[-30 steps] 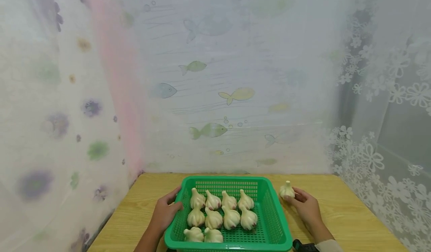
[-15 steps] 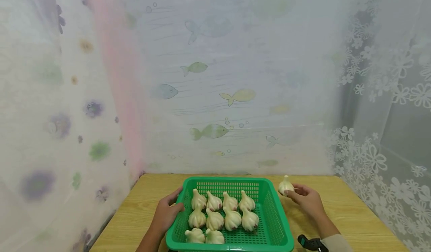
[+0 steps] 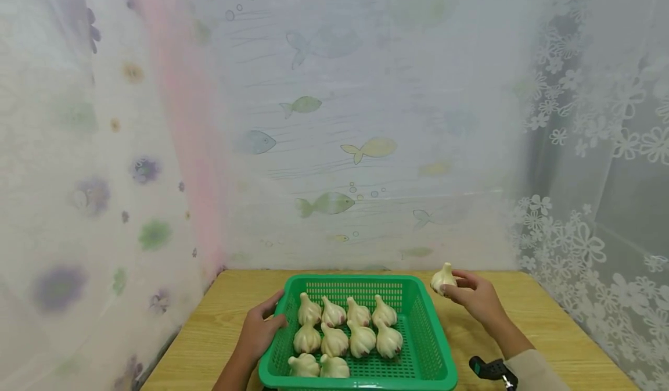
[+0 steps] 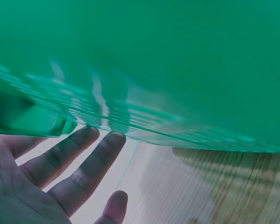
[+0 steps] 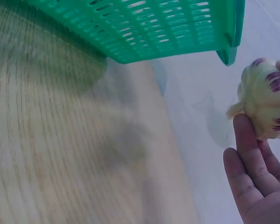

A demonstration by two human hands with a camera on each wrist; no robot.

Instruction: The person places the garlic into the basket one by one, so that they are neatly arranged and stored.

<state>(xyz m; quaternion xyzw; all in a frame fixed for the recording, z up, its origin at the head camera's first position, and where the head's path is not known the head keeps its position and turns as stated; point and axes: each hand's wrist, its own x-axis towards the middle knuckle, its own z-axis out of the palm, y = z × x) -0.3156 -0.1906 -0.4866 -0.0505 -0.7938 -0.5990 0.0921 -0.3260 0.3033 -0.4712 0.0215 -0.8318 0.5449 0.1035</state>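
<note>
A green plastic basket [image 3: 358, 384] sits on the wooden table with several garlic bulbs [image 3: 334, 340] lying in it in rows. My left hand [image 3: 257, 332] holds the basket's left side, thumb over the rim. In the left wrist view its other fingers [image 4: 86, 170] extend against the slatted outer wall. Raised beyond the basket's right rim, my right hand [image 3: 478, 299] pinches one garlic bulb [image 3: 443, 279] between thumb and fingers, stem upward. The right wrist view shows that bulb's purple-streaked underside, with a fingertip [image 5: 242, 122] beside its stem.
The light wooden table [image 3: 543, 327] extends on both sides of the basket. Behind it hangs a pale curtain [image 3: 366, 228] with printed fish, with flowered sheets at left and right. A black strap-like device [image 3: 493, 370] is at my right wrist.
My right hand has lifted the garlic bulb higher beside the basket, its forearm shifting slightly right. The left hand and the basket stay in place.
</note>
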